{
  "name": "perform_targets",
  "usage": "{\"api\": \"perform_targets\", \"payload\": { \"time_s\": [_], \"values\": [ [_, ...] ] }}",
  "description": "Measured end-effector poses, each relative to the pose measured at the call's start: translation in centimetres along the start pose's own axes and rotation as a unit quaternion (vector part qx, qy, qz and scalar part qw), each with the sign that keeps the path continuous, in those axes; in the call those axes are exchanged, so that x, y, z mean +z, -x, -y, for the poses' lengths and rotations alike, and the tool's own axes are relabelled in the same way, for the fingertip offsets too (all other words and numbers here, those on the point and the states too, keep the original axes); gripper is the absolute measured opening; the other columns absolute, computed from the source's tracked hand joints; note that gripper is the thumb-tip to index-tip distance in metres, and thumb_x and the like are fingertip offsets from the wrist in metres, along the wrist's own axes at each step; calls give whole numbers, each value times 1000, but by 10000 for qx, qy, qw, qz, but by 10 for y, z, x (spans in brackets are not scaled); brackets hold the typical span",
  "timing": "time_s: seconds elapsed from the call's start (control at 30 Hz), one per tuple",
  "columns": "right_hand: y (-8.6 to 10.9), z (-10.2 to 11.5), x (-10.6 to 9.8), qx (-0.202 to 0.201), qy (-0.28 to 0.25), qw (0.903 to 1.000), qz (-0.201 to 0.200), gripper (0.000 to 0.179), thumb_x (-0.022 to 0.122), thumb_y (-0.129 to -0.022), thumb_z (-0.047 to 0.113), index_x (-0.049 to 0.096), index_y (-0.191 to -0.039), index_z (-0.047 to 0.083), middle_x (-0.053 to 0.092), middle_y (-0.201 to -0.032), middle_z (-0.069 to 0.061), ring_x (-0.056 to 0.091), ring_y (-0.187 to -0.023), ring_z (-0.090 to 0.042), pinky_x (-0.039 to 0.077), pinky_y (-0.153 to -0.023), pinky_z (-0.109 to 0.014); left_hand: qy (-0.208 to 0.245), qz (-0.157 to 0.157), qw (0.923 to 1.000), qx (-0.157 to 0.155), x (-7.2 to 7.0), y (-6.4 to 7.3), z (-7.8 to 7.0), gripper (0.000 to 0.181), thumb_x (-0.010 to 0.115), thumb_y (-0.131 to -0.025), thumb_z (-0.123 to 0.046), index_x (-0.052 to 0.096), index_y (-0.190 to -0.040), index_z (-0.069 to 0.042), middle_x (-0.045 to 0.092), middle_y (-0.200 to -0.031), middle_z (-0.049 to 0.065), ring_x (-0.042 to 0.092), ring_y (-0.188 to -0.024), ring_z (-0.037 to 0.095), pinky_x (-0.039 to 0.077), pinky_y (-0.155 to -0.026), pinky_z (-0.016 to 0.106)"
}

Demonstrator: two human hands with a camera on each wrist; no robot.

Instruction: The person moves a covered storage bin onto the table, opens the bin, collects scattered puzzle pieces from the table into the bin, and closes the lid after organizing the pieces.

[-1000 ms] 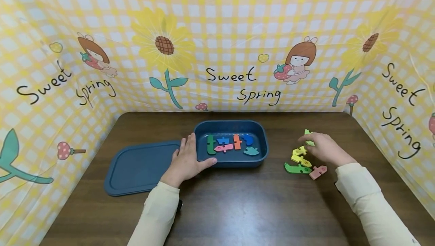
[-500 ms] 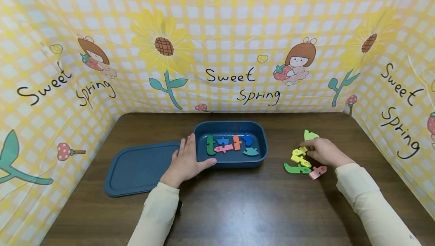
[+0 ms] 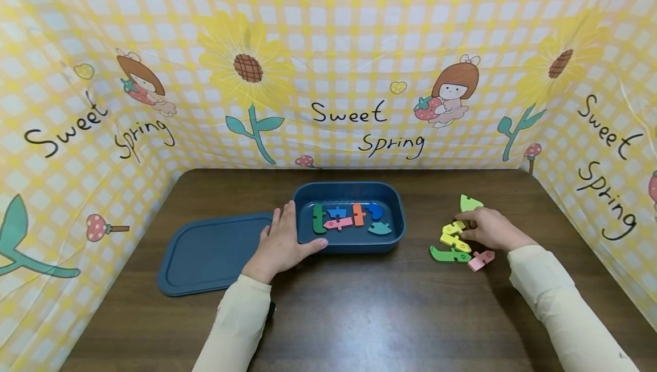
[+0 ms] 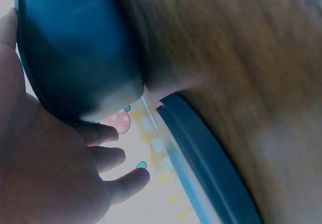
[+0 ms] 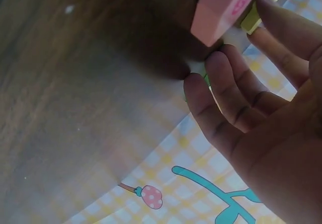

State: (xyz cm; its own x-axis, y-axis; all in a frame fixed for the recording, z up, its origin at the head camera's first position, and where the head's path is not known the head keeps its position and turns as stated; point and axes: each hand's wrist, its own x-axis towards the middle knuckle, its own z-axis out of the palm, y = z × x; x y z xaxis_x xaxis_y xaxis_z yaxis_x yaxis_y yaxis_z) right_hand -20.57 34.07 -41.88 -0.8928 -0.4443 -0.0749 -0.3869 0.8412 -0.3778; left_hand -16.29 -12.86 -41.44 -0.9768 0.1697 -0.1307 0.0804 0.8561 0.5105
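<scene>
My left hand (image 3: 281, 243) rests against the left end of the blue box (image 3: 349, 248), fingers extended and thumb along the front rim. Inside the box lie several coloured puzzle pieces, among them a pink one (image 3: 339, 223) and an orange one (image 3: 358, 215). At the right, my right hand (image 3: 495, 230) pinches a yellow puzzle piece (image 3: 453, 227) between thumb and index finger; the right wrist view has this yellow piece (image 5: 250, 22) at the fingertips. Around it lie another yellow piece (image 3: 455, 243), a green piece (image 3: 449, 255), a pink piece (image 3: 481, 260) and a light green piece (image 3: 469, 203).
A flat blue lid (image 3: 210, 258) lies on the brown table (image 3: 359, 315) left of the box, partly behind my left hand. Checked yellow cloth (image 3: 328, 64) with printed flowers surrounds the table at the back and both sides.
My right hand has moved from the light green piece toward me, to the yellow piece. The light green piece is uncovered now. My left hand stays at the box.
</scene>
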Motion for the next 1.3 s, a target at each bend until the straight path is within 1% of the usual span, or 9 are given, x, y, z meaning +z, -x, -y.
{"api": "perform_targets", "payload": {
  "time_s": [0.1,0.27,0.47,0.63,0.77,0.83,0.97,1.1,1.3],
  "values": [
    [-2,-2,1,-5,42,10000,-21,37,75,-91,10,68,-124,-4,56,-73,4,47,-64,-13,42,-62,-34,11,11,10000,-7,0,0,1,125,64,-83,-75,-4,-162,-4,3,-168,18,-3,-152,39,7,-115,67],
    [-2,-4,3,-4,119,9999,-116,24,76,-89,11,72,-112,2,56,-74,4,47,-66,-13,41,-62,-34,-9,9,10000,-17,1,-1,2,126,62,-82,-77,-4,-162,-4,4,-168,18,-3,-152,39,7,-115,67],
    [-2,-3,2,132,-30,9997,-190,14,77,-88,14,70,-99,8,57,-79,2,48,-70,-16,41,-64,-36,-9,-5,10000,-27,2,-1,2,125,64,-84,-74,-4,-162,-4,4,-168,18,-3,-152,39,7,-115,67],
    [-1,3,-1,211,-293,9984,-432,21,78,-89,17,69,-104,8,62,-99,-9,55,-80,-20,47,-69,-38,-16,-1,10000,-16,1,0,1,126,63,-83,-76,-4,-162,-4,4,-168,18,-3,-152,39,7,-115,67],
    [-2,13,-6,287,-452,9968,-599,28,78,-90,20,67,-111,6,58,-115,-19,61,-94,-31,51,-77,-47,-4,-1,10000,14,0,0,1,127,61,-81,-79,-4,-162,-4,4,-168,18,-3,-152,40,7,-114,68],
    [-4,19,-9,269,-454,9965,-641,29,77,-90,21,67,-112,5,55,-125,-24,58,-106,-40,50,-85,-55,4,3,10000,22,0,0,1,128,60,-81,-80,-4,-162,-4,4,-168,18,-3,-152,40,7,-114,68],
    [-8,29,-14,250,-456,9963,-681,30,76,-91,23,67,-114,5,40,-145,-31,42,-129,-54,40,-99,-66,33,8,10000,13,0,0,1,129,60,-80,-81,-4,-162,-5,5,-168,19,-2,-152,41,7,-115,67],
    [-12,40,-18,198,-544,9959,-699,29,76,-92,23,66,-113,6,33,-151,-32,38,-132,-56,38,-100,-67,104,20,9999,-26,0,0,1,129,61,-80,-80,-4,-162,-5,7,-167,21,-2,-152,43,7,-115,67],
    [-18,55,-21,115,-703,9955,-625,23,76,-91,23,68,-109,12,29,-155,-29,32,-137,-56,35,-103,-67,151,94,9998,-93,1,-1,2,129,61,-79,-80,-5,-162,-5,8,-166,22,-3,-152,43,6,-115,66]
  ]
}}
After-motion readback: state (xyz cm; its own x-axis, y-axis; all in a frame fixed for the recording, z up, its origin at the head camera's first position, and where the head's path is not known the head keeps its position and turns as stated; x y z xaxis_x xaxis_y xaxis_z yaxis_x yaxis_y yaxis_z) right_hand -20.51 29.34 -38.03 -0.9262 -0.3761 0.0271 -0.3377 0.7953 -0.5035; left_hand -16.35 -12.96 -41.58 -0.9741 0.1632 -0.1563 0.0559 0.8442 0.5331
